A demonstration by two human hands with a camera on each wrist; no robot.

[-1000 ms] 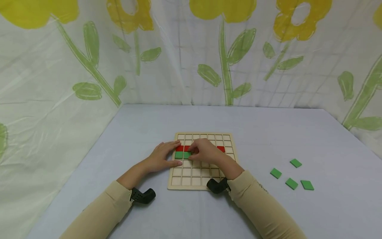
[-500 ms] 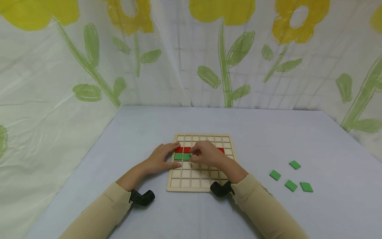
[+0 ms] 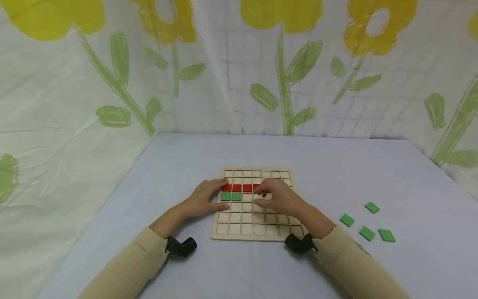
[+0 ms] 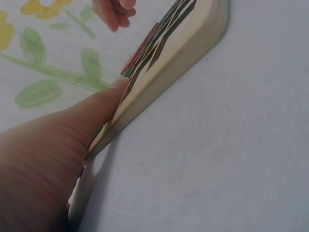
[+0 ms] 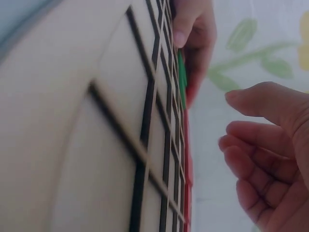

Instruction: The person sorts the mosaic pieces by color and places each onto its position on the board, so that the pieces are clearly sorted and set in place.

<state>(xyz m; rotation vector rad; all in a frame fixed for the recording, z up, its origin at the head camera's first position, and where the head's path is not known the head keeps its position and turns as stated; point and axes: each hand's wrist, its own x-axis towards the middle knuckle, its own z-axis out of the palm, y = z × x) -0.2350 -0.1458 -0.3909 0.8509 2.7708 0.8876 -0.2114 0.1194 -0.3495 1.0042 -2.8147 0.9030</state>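
Note:
A light wooden grid board (image 3: 233,237) lies on the table, with a row of red square tiles (image 3: 237,188) set in its cells. Two green tiles (image 3: 231,196) sit side by side in the row just below, at the left end. My left hand (image 3: 201,199) rests at the board's left edge, its fingers and thumb spread over the rim; the left wrist view shows the thumb (image 4: 104,99) lying along that edge. Over the board's middle is my right hand (image 3: 278,197), holding nothing; in the right wrist view its thumb and fingers (image 5: 260,130) stand apart, loosely bent.
Several loose green tiles lie on the table to the right of the board, among them a far one (image 3: 372,207) and a near one (image 3: 367,233). A white curtain (image 3: 209,104) with painted flowers hangs behind the table (image 3: 336,166).
My right hand has drawn back to the right from the second green tile, uncovering more red tiles and grid cells. The left hand stays at the board's edge.

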